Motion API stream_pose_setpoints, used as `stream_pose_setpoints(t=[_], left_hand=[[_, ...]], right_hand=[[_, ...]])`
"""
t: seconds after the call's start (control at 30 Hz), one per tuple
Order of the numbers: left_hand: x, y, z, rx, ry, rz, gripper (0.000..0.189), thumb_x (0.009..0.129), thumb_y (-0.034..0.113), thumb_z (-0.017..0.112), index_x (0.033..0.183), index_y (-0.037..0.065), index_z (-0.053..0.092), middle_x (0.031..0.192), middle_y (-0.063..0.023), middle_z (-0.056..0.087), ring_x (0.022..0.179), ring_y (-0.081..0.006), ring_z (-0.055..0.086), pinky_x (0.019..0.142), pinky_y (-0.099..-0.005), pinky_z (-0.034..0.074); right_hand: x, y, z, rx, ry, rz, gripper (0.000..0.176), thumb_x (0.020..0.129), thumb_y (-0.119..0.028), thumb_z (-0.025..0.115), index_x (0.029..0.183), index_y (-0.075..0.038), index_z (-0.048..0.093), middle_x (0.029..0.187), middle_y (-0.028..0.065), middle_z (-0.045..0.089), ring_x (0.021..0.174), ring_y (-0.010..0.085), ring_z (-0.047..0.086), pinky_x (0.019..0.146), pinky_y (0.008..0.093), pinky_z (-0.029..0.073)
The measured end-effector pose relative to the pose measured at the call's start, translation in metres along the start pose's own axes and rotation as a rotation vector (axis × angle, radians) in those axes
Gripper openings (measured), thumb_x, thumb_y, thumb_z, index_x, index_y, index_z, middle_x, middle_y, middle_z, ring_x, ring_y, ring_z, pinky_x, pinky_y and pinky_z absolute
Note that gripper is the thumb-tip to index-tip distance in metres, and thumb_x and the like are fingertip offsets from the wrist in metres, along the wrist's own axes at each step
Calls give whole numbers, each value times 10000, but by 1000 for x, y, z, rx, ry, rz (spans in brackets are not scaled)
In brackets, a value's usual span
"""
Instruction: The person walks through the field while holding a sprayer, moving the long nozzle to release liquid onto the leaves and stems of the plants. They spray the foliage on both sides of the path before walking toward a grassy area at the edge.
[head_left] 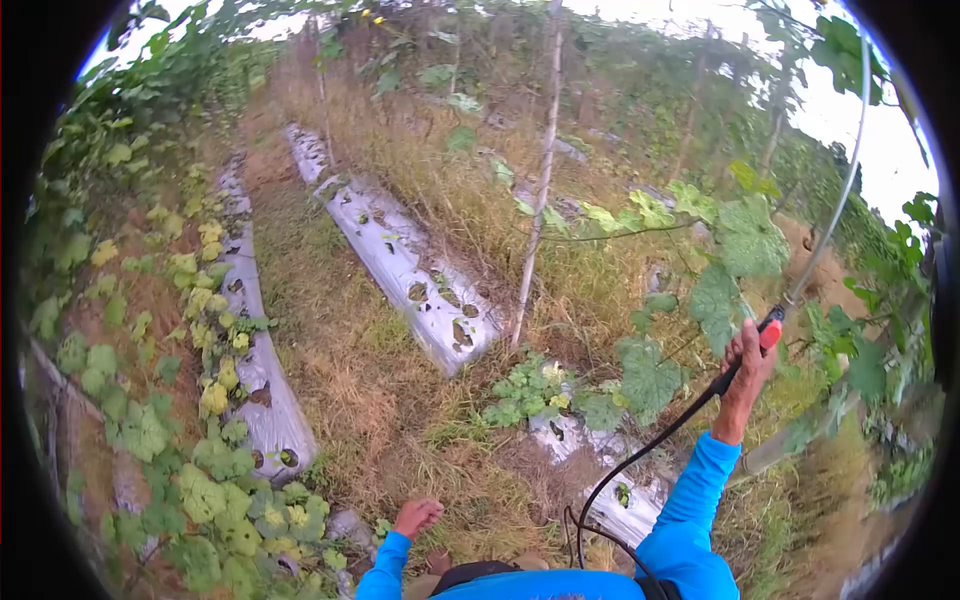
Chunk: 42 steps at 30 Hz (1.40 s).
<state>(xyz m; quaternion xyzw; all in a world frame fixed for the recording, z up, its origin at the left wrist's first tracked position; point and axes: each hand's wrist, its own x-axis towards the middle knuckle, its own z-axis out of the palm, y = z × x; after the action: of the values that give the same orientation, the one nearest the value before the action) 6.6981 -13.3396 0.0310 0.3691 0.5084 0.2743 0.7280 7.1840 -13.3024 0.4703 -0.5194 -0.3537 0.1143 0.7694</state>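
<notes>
My right hand (746, 374) is raised at the right, its fingers wrapped round the black handle of a sprayer wand (843, 190) with a red lever. The thin metal tube of the wand points up and away past the leaves. A black hose (622, 462) runs from the handle down to my body. Large green vine leaves (715, 305) hang right beside this hand. My left hand (418, 517) is low in front of me, above dry grass, with its fingers curled in and nothing visible in them.
Beds covered in silvery plastic sheet (385, 250) with planting holes run away from me. A wooden pole (541, 180) stands ahead. Leafy vines (205, 490), partly yellowed, line the left side. A grassy path (320, 330) lies between the beds.
</notes>
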Motion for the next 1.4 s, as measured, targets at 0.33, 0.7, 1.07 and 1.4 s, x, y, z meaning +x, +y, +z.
stream_pose_setpoints(t=[0.33,0.7,1.07,1.4], left_hand=[[-30,-94,137,-65,-10,89,266,887,262,526,1017,66,650,848,-24,619,709,-81,582,590,-207,472],[-157,-142,170,-157,243,242,361,875,259,511,1136,20,580,1016,-60,629,878,-116,601,696,-237,483],[-239,-200,212,-237,397,333,332,918,317,521,1028,25,634,859,-47,642,720,-86,583,617,-208,481],[-340,-302,249,-289,385,396,360,874,358,564,1060,55,619,891,-23,624,757,-83,581,630,-199,478]], right_hand=[[-105,105,6,848,-1231,626,408,698,-272,709,784,-61,371,579,37,362,484,133,357,406,267,340],[-204,88,-32,915,-1744,1152,446,633,-260,781,801,-55,422,636,26,408,571,129,405,502,257,330],[-310,47,-124,832,-1949,1017,384,611,-242,754,742,-48,449,665,38,433,617,143,405,560,281,319],[-327,-77,-118,741,-1972,674,382,645,-243,750,784,-55,448,629,22,442,542,106,427,484,246,355]])
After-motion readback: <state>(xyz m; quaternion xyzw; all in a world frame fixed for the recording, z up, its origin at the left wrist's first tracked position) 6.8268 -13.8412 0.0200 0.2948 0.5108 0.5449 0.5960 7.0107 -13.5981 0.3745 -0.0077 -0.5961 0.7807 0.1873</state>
